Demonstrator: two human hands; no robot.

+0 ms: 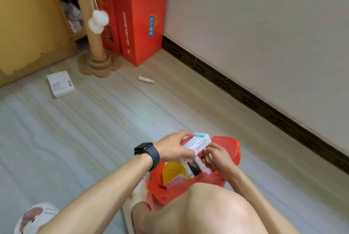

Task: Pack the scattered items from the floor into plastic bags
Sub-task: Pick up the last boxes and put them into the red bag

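Head view, only view.

Hands: 2. The left hand [173, 148], with 1 dark smartwatch [145, 151] on the wrist, has its fingers [186, 135] curled round 1 white-and-teal carton [200, 142] and grips it by the near end. The right hand [219, 158] has its fingers [207, 155] curled in at the bag mouth. Can't tell what they pinch, if anything.

Plastic bags: 1. The red plastic bag [229, 144] sits open on the floor [98, 129], directly under both sets of fingers and against the bare knee [217, 209]. The carton is above the bag opening, tilted, with its far end just over the right fingers. Inside the bag, below the left fingers, is 1 yellow box [172, 174]. More packs are beside it, too jumbled to count.

Loose items on the floor: 2. There is 1 flat white box [60, 83], well away from the fingers, ahead and to the left. There is also 1 small white tube [146, 79], lying on its side well ahead of the left fingers. Both are out of reach of either hand and apart from each other.

Other:
- 2 red paper gift bags [143, 25] stand in the corner by the wall [264, 25].
- 1 cardboard scratching post [96, 48] stands left of them, with 2 white pompoms [98, 20] hanging on a cord.
- 1 animal-face slipper [34, 216] is behind the left forearm.
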